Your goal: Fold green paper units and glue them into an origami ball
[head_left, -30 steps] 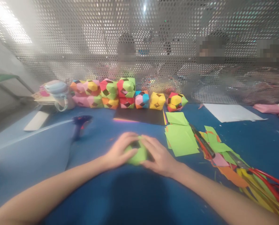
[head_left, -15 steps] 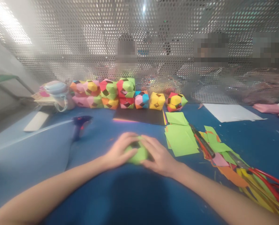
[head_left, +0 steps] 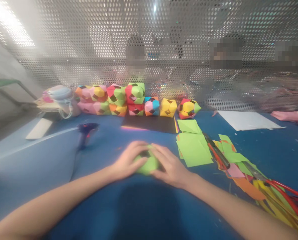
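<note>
Between my two hands is a green folded-paper ball [head_left: 150, 164] with a dark opening on its upper side. My left hand [head_left: 131, 160] grips its left side, fingers over the top and thumb across the front. From the right, my right hand [head_left: 171, 166] closes on it, fingertips at the top and thumb low at the front. Parts of the ball are hidden by the fingers. Just right of my right hand lies a stack of green paper squares [head_left: 195, 150]. A blue glue gun [head_left: 85, 133] stands on the table to the left.
Several colourful paper balls [head_left: 136, 94] are lined up along a perforated metal screen [head_left: 88, 40], behind dark sheets [head_left: 149, 124]. Right: a cutter knife [head_left: 217, 153], red-handled scissors [head_left: 269, 180], paper strips [head_left: 249, 188] and a white sheet [head_left: 249, 120]. People sit beyond the screen.
Both hands keep their hold on the green paper ball, almost unmoved. The view has shifted very slightly; nothing else has visibly moved.
</note>
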`<action>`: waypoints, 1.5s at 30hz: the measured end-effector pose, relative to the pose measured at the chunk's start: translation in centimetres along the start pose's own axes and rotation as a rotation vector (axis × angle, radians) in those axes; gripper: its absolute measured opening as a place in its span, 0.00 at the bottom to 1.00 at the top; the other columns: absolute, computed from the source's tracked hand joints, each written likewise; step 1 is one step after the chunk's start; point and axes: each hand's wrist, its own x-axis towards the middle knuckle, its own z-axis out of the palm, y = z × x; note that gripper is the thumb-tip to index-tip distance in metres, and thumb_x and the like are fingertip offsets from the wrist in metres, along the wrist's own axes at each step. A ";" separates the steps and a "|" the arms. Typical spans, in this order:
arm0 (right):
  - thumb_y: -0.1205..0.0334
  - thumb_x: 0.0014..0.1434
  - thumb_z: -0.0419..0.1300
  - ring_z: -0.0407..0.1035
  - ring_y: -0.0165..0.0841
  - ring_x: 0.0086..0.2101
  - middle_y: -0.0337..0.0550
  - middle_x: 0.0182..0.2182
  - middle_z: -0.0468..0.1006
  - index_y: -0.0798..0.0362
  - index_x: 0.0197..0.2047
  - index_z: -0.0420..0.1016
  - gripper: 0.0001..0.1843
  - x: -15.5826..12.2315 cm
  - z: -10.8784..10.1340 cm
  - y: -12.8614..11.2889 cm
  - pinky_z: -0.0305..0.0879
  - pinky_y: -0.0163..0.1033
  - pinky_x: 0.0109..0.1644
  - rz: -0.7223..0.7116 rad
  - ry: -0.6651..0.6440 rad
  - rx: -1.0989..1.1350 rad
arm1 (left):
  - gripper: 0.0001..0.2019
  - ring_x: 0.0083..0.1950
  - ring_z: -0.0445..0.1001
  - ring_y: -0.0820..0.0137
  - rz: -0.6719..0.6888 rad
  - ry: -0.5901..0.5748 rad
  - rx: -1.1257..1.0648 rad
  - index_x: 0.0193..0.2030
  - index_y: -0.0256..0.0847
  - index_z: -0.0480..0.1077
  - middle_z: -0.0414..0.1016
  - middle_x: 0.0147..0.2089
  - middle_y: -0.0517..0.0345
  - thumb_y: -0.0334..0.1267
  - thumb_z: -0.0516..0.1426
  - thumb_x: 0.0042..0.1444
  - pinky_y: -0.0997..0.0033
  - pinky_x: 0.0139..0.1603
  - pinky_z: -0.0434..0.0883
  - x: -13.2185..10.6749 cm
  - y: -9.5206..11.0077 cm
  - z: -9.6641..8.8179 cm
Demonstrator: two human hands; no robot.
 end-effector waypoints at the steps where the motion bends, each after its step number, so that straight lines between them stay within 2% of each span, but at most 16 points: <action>1: 0.45 0.62 0.49 0.56 0.45 0.59 0.61 0.59 0.61 0.60 0.64 0.53 0.35 0.0 0.0 0.0 0.59 0.54 0.60 0.001 0.000 -0.001 | 0.17 0.60 0.62 0.61 -0.002 0.000 -0.001 0.55 0.40 0.63 0.63 0.57 0.45 0.41 0.48 0.62 0.53 0.60 0.62 0.0 0.0 0.0; 9: 0.45 0.62 0.49 0.56 0.45 0.59 0.61 0.59 0.61 0.60 0.63 0.55 0.35 0.0 0.0 -0.1 0.59 0.53 0.60 0.011 0.004 0.001 | 0.17 0.60 0.62 0.60 -0.007 -0.006 -0.007 0.55 0.41 0.63 0.62 0.57 0.46 0.42 0.48 0.62 0.51 0.61 0.61 -0.1 0.2 -0.1; 20: 0.47 0.62 0.50 0.55 0.45 0.60 0.62 0.60 0.60 0.61 0.63 0.56 0.33 0.0 -0.1 0.0 0.59 0.54 0.60 0.039 -0.001 -0.012 | 0.21 0.65 0.55 0.57 -0.028 0.039 -0.111 0.57 0.41 0.61 0.56 0.64 0.44 0.48 0.49 0.61 0.50 0.63 0.58 -0.1 -0.5 -0.1; 26: 0.48 0.62 0.50 0.54 0.43 0.61 0.57 0.61 0.58 0.56 0.65 0.52 0.32 -0.1 -0.1 0.4 0.58 0.54 0.61 0.124 0.050 0.017 | 0.21 0.66 0.54 0.57 -0.134 0.084 -0.177 0.57 0.41 0.60 0.54 0.65 0.44 0.49 0.48 0.61 0.48 0.65 0.55 -0.1 -0.3 -0.4; 29: 0.48 0.62 0.50 0.52 0.43 0.62 0.55 0.63 0.56 0.53 0.65 0.50 0.32 -0.1 0.0 0.7 0.56 0.55 0.62 0.183 0.084 0.033 | 0.21 0.66 0.54 0.57 -0.150 0.097 -0.219 0.57 0.42 0.61 0.55 0.65 0.44 0.49 0.49 0.61 0.48 0.65 0.55 0.0 -0.5 -0.3; 35: 0.47 0.62 0.51 0.49 0.44 0.63 0.57 0.64 0.53 0.53 0.65 0.50 0.33 0.0 0.0 1.1 0.55 0.56 0.62 0.238 0.110 0.054 | 0.21 0.67 0.52 0.58 -0.160 0.083 -0.212 0.59 0.42 0.59 0.50 0.67 0.43 0.45 0.50 0.61 0.49 0.64 0.57 0.0 -0.9 0.0; 38: 0.45 0.59 0.54 0.50 0.46 0.62 0.57 0.64 0.54 0.53 0.65 0.51 0.36 0.1 -0.4 1.1 0.56 0.57 0.61 0.247 0.075 0.029 | 0.26 0.68 0.51 0.56 -0.114 0.035 -0.126 0.60 0.42 0.56 0.50 0.67 0.41 0.44 0.56 0.56 0.47 0.64 0.57 0.1 -0.6 -0.1; 40: 0.44 0.55 0.58 0.51 0.48 0.62 0.57 0.64 0.53 0.53 0.65 0.50 0.41 0.2 -0.9 1.1 0.57 0.58 0.61 0.276 0.008 0.005 | 0.29 0.68 0.51 0.55 -0.075 -0.001 -0.065 0.61 0.41 0.55 0.50 0.67 0.40 0.43 0.59 0.53 0.46 0.64 0.56 0.2 -0.4 -0.1; 43: 0.46 0.49 0.63 0.51 0.49 0.62 0.54 0.65 0.50 0.49 0.66 0.48 0.47 0.2 -1.6 1.3 0.59 0.57 0.60 0.336 -0.119 -0.004 | 0.30 0.68 0.52 0.55 -0.062 -0.013 -0.017 0.60 0.41 0.55 0.50 0.67 0.39 0.42 0.59 0.52 0.47 0.64 0.58 0.3 -0.3 -0.1; 45: 0.49 0.50 0.64 0.51 0.48 0.62 0.52 0.65 0.51 0.47 0.67 0.47 0.46 0.2 -1.6 1.5 0.59 0.56 0.60 0.343 -0.142 0.023 | 0.29 0.67 0.53 0.56 -0.065 0.000 -0.016 0.60 0.41 0.55 0.51 0.66 0.39 0.41 0.59 0.53 0.48 0.63 0.60 0.3 -0.5 0.1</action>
